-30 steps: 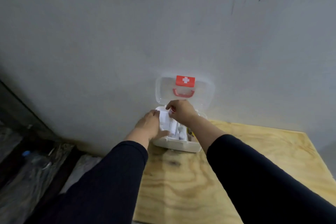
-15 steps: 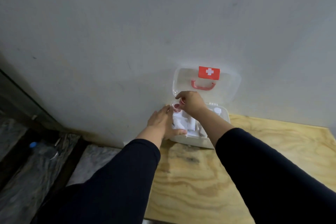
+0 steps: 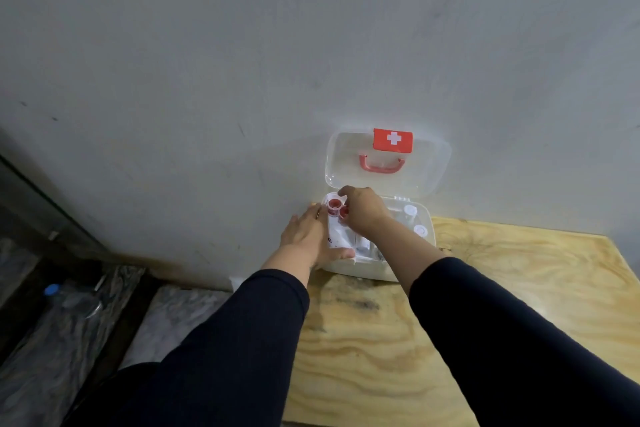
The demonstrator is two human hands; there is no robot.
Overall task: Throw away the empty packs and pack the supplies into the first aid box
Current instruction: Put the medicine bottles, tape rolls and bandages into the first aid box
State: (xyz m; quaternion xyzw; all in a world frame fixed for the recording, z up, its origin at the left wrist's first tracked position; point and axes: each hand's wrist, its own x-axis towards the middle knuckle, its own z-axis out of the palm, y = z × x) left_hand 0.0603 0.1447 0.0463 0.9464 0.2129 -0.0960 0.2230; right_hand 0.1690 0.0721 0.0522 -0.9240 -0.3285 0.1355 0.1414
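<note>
Right hand (image 3: 363,215) grip now clamps red-capped roll (image 3: 335,206); left hand (image 3: 306,236) flat, unmoved on box (image 3: 360,269).

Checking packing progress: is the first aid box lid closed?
No, the clear lid stands open against the wall above the first aid box.

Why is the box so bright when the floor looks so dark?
Head view: light glares off the first aid box and its clear lid, washing out the supplies near the right hand and left hand; the floor lies in shadow, and the wide lens bends the wall.
</note>
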